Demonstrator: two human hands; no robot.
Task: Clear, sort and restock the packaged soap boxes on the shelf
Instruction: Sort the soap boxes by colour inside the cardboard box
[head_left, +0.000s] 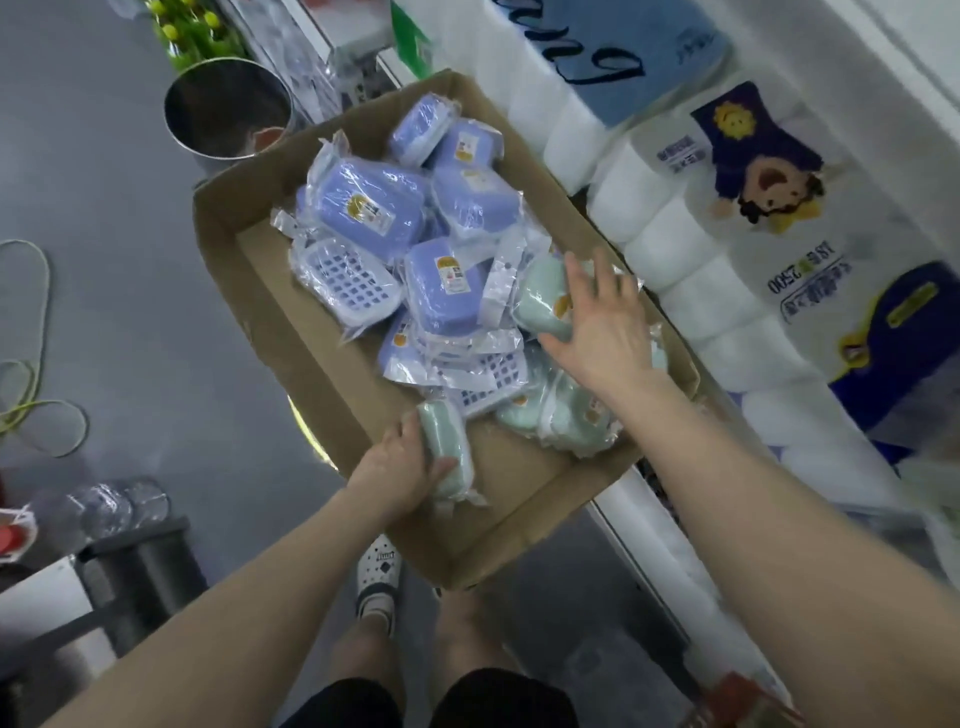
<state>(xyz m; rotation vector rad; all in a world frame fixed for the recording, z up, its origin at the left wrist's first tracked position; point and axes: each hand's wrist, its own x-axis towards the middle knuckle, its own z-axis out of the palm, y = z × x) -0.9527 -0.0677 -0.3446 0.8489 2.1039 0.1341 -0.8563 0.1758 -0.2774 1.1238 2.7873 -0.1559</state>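
Cardboard carton (519, 499) sits at the centre, tilted against the shelf edge (639, 525) on the right. It holds the task stock: film-wrapped soap boxes, loose and unsorted. The purple soap boxes (374, 208) fill the far and middle part of the carton. The green soap boxes (561, 415) lie in the near-right part.

Left grip (400, 470): fingers and thumb are curled round one green soap box (447, 441) at the near-left of the pile, standing on edge over bare cardboard.

Right grip (602, 327): fingers are spread and nearly straight across the top of a second green box (540, 301) at the right wall of the carton, with the thumb along its near edge. The hand touches the box but does not appear clamped on it.

Step in hand, as judged: sorting by colour – green units are being separated from purple.

Next move calls for:
- closing the right grip on the second green box
- lifting without dragging adjacent wrappers – the film is slippery and the loose flaps overlap
- setting the green units together, clear of the purple stock

Paper roll packs (727, 291) occupy the shelf to the right.
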